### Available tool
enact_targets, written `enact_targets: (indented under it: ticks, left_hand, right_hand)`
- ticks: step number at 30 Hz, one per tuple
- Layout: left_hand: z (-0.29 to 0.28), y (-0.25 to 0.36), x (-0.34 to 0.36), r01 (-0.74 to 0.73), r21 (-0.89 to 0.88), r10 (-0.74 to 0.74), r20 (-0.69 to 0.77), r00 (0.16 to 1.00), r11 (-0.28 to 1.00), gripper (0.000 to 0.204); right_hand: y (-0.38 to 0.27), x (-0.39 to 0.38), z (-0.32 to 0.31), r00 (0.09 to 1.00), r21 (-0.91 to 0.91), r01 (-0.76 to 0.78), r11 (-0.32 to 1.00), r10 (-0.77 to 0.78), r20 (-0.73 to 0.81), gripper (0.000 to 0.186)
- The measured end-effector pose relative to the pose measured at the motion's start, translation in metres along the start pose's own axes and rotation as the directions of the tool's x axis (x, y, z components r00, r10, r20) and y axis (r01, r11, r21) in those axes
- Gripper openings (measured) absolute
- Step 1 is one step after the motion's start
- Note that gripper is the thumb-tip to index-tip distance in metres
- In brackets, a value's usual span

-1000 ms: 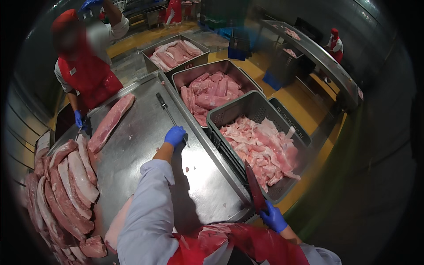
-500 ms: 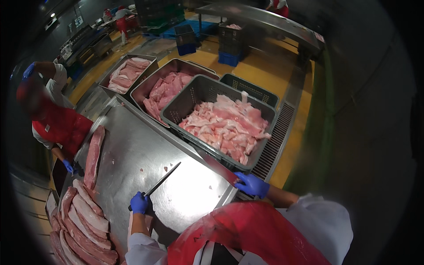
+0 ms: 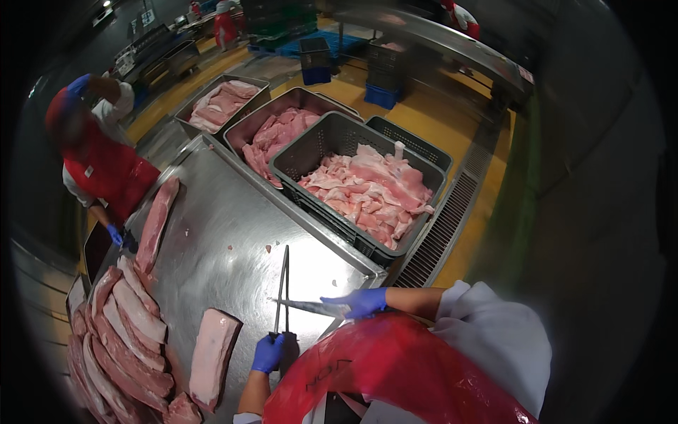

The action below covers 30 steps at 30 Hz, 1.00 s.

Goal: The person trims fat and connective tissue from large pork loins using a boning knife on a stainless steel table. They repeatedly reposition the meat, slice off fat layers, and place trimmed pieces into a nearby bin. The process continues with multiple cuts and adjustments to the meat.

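My left hand (image 3: 268, 352), in a blue glove, is closed round the handle of a sharpening steel (image 3: 284, 272) that points away from me over the table. In my right hand (image 3: 366, 302), also blue-gloved, is a knife (image 3: 311, 307), its blade pointing left and crossing the steel; whether they touch I cannot tell. Just left of my left hand lies a thick pale slab of meat (image 3: 214, 357). Farther left, several long strips of meat (image 3: 134, 339) are heaped, and one more long strip (image 3: 156, 222) lies beyond them.
The metal table (image 3: 205, 261) stretches ahead. Along its far right edge stand a grey crate (image 3: 304, 152) of meat trimmings and two metal tubs (image 3: 244, 134) of meat. A co-worker (image 3: 113, 169) in a red apron stands at the left. A floor drain grate (image 3: 441, 233) runs at the right.
My right hand has come from the table's edge to the left, bringing the knife across the steel. My left hand has shifted right, and the steel points straighter ahead. The pale slab is now uncovered.
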<state>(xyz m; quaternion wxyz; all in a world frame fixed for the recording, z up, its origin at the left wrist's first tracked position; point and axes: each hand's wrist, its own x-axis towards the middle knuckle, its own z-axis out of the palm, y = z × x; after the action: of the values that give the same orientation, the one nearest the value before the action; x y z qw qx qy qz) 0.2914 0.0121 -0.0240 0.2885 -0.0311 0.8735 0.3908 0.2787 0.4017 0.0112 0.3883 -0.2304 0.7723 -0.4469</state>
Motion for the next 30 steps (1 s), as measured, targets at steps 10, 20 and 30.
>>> enact_targets:
  ticks: [10, 20, 30]
  left_hand:
    - [0.013, 0.018, -0.033, -0.085, 0.289, 0.085, 0.013, 0.996, 0.954, 0.045]
    - [0.018, -0.006, -0.028, -0.152, 0.413, 0.173, -0.014, 0.985, 0.898, 0.047]
    - [-0.007, 0.035, -0.077, 0.272, -0.681, -0.165, 0.220, 0.961, 0.679, 0.031]
  right_hand:
    - [-0.007, 0.191, -0.045, 0.885, -0.194, -0.186, 0.963, 0.078, -0.459, 0.072]
    - [0.021, 0.103, 0.041, 0.998, -0.162, -0.027, 0.986, 0.035, 0.045, 0.068]
    - [-0.103, 0.144, 0.043, 0.749, -0.236, 0.275, 0.932, -0.361, -0.556, 0.072]
